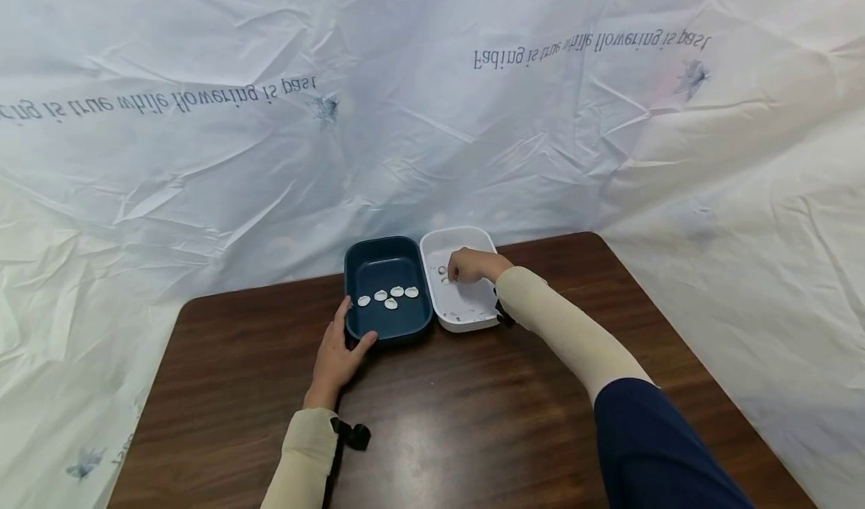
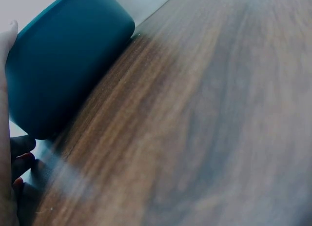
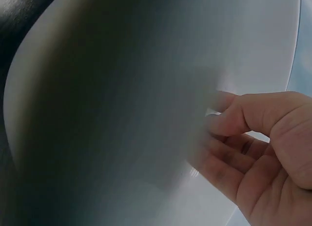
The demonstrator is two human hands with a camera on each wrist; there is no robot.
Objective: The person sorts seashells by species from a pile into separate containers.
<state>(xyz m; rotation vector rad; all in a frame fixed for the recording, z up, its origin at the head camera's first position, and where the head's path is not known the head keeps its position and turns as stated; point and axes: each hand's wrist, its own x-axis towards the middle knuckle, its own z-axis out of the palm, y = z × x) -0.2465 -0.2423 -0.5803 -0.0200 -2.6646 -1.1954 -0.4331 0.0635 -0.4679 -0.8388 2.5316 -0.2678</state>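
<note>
My left hand (image 1: 336, 355) rests on the near left corner of a dark blue tray (image 1: 405, 332), its thumb at the near rim and its fingers along the left side. Several small white shell-like pieces (image 1: 390, 304) lie on that tray's floor. Inside the white tray (image 1: 466, 233) beside it, my right hand (image 1: 468, 264) reaches down with bent fingers, fingertips right at a couple of small pale pieces (image 1: 442, 270). In the right wrist view the thumb (image 3: 229, 121) and forefinger come together, their tips blurred; I cannot tell whether a piece is between them.
Both trays stand side by side near the far edge of a dark brown wooden table (image 1: 432, 426). A pale printed sheet (image 1: 405, 118) hangs behind the table and at its sides. Small dark marks (image 1: 459, 318) show near the white tray's front end.
</note>
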